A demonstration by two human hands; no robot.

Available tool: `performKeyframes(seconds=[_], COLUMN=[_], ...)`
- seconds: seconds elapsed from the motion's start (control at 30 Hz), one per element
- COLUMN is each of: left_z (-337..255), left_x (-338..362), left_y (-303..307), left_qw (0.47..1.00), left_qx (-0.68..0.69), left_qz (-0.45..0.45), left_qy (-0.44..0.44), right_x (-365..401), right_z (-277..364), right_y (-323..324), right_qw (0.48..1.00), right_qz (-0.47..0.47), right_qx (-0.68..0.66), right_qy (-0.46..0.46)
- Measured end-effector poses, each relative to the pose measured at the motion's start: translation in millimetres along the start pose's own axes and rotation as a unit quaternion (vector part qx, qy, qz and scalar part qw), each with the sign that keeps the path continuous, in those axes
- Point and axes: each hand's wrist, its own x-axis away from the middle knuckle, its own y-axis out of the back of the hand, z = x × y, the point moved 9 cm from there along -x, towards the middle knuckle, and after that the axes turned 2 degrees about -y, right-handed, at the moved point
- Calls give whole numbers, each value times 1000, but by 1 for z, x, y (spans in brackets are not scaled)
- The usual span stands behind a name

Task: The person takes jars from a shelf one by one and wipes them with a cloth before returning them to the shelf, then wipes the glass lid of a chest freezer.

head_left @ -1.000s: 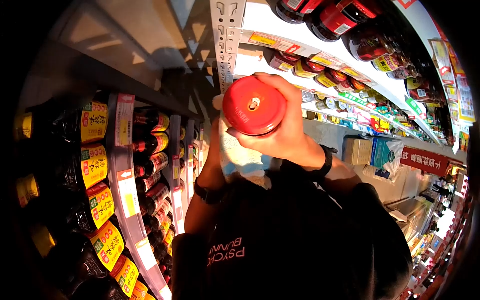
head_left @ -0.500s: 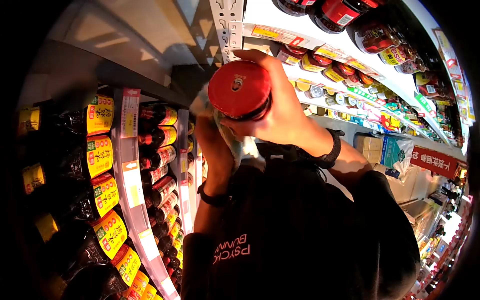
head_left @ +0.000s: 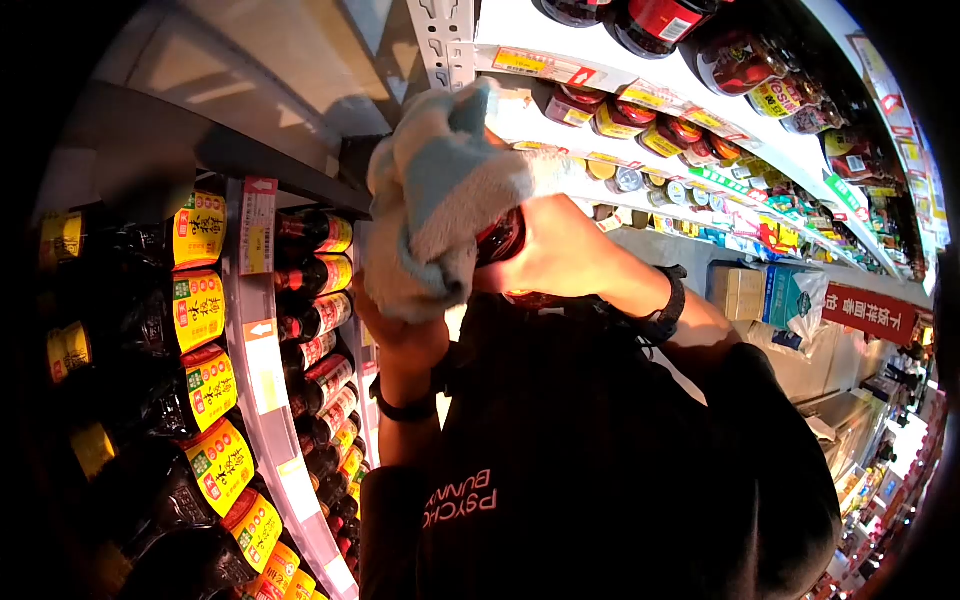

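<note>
My right hand [head_left: 565, 245] is wrapped round a dark jar [head_left: 500, 238] held in front of my chest. A pale blue and white cloth [head_left: 450, 190] is bunched over the jar's top and hides its red lid. My left hand [head_left: 405, 340] holds the cloth from below on the left side. The cloth covers most of its fingers. The cloth touches the jar.
On the left, a shelf [head_left: 262, 340] holds rows of dark sauce bottles [head_left: 197, 235] with yellow labels. To the right, white shelves [head_left: 590, 80] carry red-lidded jars [head_left: 625, 115]. Boxes [head_left: 737, 290] stand beyond, near a red sign [head_left: 870, 312].
My left hand has brought the cloth up from beneath the jar and over its red lid. My right hand keeps hold of the jar, now lower and tilted.
</note>
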Motion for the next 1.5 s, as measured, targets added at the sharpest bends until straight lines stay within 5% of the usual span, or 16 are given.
performKeyframes(seconds=[0.07,0.1,0.2,0.27,0.33,0.4,0.63,0.8,0.87,0.93,0.97,1.0,1.07,1.23,1.33,1.5], left_z=[31,31,37,68,92,85,93,105,109,122,96,115,91,48,44,61], left_x=[23,19,19,44,66,73,80,93,90,106,76,91,67,18,7,-2], left_y=[-1,18,-6,-20,-46,-71,-101,-104,-104,-108,-111,-108,-92,-66,-58,-54], left_qw=[962,950,975,972,963,940,686,645,638,633,599,621,726,956,979,939], left_qx=[202,-90,100,114,146,225,589,627,633,528,703,594,444,157,36,116], left_qz=[-65,-273,-73,-36,35,59,-5,-123,-147,-145,-90,-154,-121,-98,-14,-29], left_qy=[172,120,187,201,223,250,426,419,412,548,372,488,511,227,198,323], right_x=[-1,-1,5,10,8,2,5,-12,-22,-25,-24,-23,-20,-14,-15,-13], right_z=[1,-8,-15,29,11,31,31,17,-3,-12,-23,-35,-52,-72,-63,-67], right_y=[1,0,-9,0,0,8,-24,-16,-8,3,6,6,14,9,6,33], right_qw=[995,995,978,989,997,987,979,982,990,984,970,948,950,889,920,983], right_qz=[-34,-35,52,-14,-22,-59,5,30,54,12,11,10,-51,-188,-73,-158], right_qx=[-9,-84,-162,79,-50,-91,60,13,-108,-173,-244,-315,-308,-402,-344,-8], right_qy=[90,27,-122,121,50,118,195,188,71,27,-13,-53,-27,-109,-175,-91])
